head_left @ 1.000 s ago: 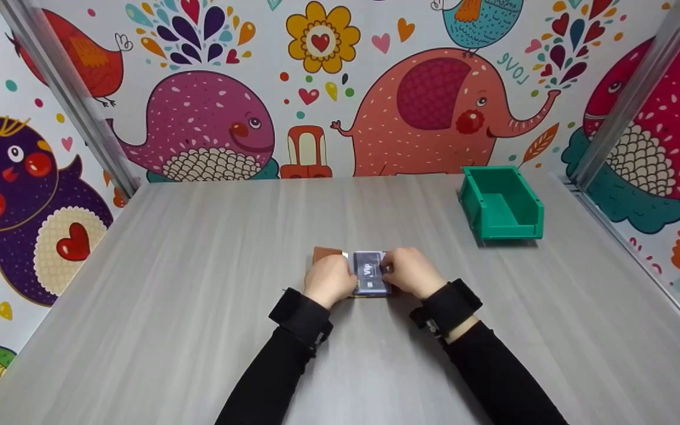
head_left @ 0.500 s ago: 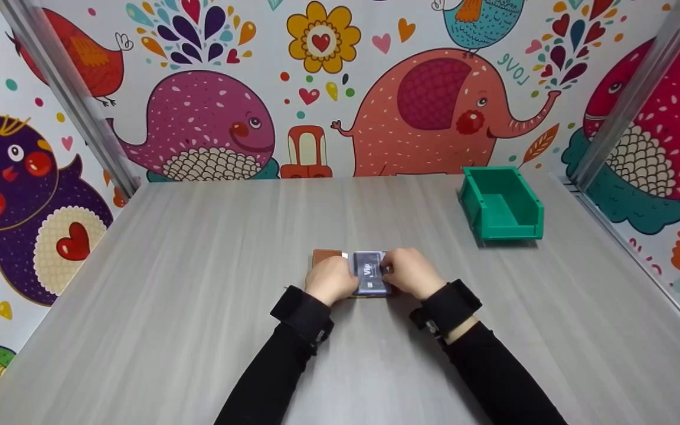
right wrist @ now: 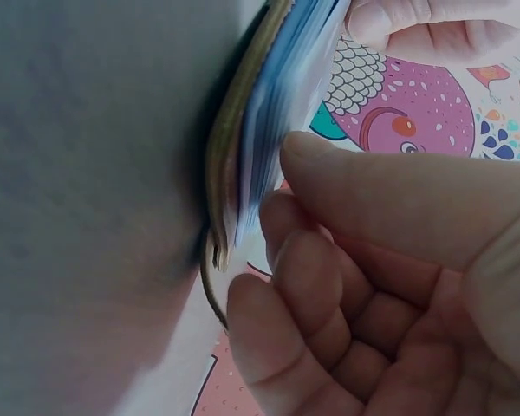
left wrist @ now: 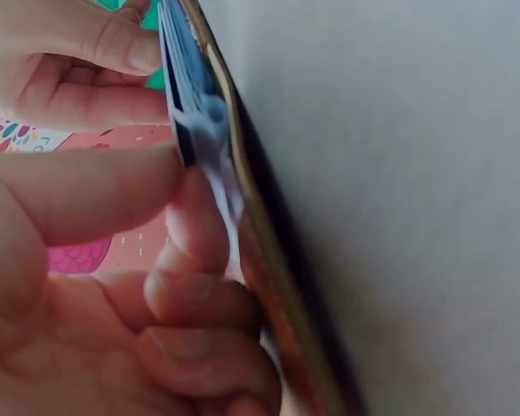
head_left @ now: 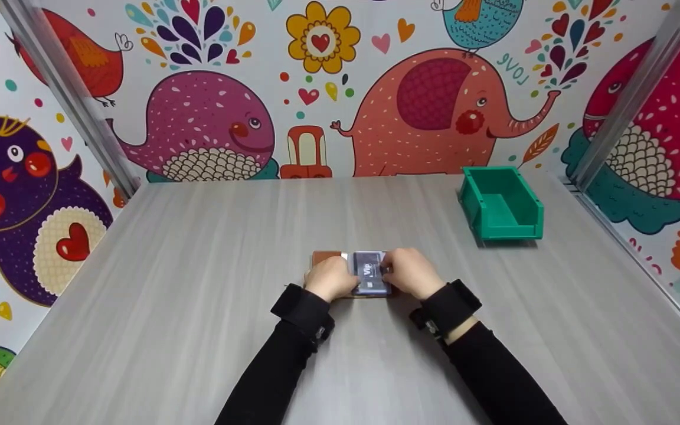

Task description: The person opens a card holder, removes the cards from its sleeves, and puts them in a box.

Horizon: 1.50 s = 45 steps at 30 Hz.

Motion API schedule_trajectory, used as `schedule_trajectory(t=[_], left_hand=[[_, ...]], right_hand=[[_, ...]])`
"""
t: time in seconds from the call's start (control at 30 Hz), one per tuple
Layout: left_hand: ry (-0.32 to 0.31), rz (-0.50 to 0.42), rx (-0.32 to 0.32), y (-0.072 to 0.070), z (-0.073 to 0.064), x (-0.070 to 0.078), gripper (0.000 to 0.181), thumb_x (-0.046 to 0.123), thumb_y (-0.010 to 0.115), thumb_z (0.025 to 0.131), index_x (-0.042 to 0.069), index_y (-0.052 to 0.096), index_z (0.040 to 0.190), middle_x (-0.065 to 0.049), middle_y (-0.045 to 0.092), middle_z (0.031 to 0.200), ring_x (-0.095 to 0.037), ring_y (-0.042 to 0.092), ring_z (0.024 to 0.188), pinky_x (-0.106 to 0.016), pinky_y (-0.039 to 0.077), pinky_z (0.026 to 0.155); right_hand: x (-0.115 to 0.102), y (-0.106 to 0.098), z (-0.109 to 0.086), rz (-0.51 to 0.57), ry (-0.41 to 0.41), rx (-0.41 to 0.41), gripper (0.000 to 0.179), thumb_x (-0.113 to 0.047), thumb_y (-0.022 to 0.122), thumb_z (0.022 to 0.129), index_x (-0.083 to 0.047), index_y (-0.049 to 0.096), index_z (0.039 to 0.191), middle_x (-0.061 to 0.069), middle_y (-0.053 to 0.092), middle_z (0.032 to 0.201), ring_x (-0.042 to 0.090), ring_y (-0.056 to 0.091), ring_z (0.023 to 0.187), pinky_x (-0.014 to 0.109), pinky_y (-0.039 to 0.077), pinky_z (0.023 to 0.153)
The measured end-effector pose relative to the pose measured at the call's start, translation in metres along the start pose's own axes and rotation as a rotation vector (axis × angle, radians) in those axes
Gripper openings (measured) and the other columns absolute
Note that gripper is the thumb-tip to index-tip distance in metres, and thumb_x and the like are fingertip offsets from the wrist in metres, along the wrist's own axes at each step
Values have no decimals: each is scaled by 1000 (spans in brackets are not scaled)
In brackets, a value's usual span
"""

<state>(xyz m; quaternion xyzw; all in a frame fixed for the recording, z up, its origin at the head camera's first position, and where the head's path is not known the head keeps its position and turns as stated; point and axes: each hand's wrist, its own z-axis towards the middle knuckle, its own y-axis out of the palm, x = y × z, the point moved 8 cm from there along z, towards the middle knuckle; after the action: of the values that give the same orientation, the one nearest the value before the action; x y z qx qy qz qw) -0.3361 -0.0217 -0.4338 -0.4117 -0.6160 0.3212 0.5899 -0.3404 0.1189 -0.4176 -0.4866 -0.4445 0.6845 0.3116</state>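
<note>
A brown card holder (head_left: 324, 256) lies opened out on the table in the middle of the head view. Its right half bears a stack of clear plastic sleeves (right wrist: 286, 95), the top one showing a dark card (head_left: 368, 270) marked "Vip". My left hand (head_left: 330, 278) covers much of the brown left half, and its thumb and forefinger pinch the sleeves' left edge. On the opposite side my right hand (head_left: 413, 273) holds the stack's edge, thumb on top and curled fingers beneath. The brown cover (left wrist: 286, 338) runs under the sleeves in the left wrist view.
A green plastic bin (head_left: 500, 206) stands at the back right of the pale wood-grain table (head_left: 210, 248). Printed cartoon walls with metal corner posts (head_left: 629, 88) close off the back and sides. Each wrist wears a black strap (head_left: 301, 313).
The card holder's brown left half has sunk slightly toward me, and my left hand has shifted a little with it. My right hand stays in place.
</note>
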Motion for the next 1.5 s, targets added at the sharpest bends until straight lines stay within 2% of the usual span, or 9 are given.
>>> schedule_trajectory(t=[0.3,0.7,0.83,1.07,1.5], left_hand=[[9,1,-8,2,-1,1,29,30,71,85,4,71,96,-9,69,102,-27,64,90,-49,46,81],[30,-14,-9,1,0,2,29,29,72,85,2,70,96,-9,68,97,-26,63,84,-47,50,77],[29,-18,-16,1,0,2,29,30,72,85,2,70,94,-10,68,97,-26,62,84,-47,49,77],[25,-19,-29,1,0,1,26,29,72,86,3,69,87,-8,66,91,-22,57,74,-41,50,69],[36,-41,-12,1,2,-2,25,28,74,85,3,68,85,-10,67,91,-24,60,79,-42,51,74]], right_hand=[[1,0,0,28,-6,11,15,0,78,77,2,75,92,9,68,81,23,58,71,40,49,69],[3,0,0,40,13,1,16,-1,78,78,2,75,93,10,70,84,24,60,74,41,51,71],[4,0,0,49,25,-1,14,-1,78,78,2,75,91,9,70,83,24,61,74,41,51,71],[4,-2,-1,53,10,11,14,0,79,75,1,76,89,8,69,81,24,60,75,40,50,71],[5,0,-1,65,31,5,15,-2,80,77,2,76,91,9,70,82,25,62,76,41,51,73]])
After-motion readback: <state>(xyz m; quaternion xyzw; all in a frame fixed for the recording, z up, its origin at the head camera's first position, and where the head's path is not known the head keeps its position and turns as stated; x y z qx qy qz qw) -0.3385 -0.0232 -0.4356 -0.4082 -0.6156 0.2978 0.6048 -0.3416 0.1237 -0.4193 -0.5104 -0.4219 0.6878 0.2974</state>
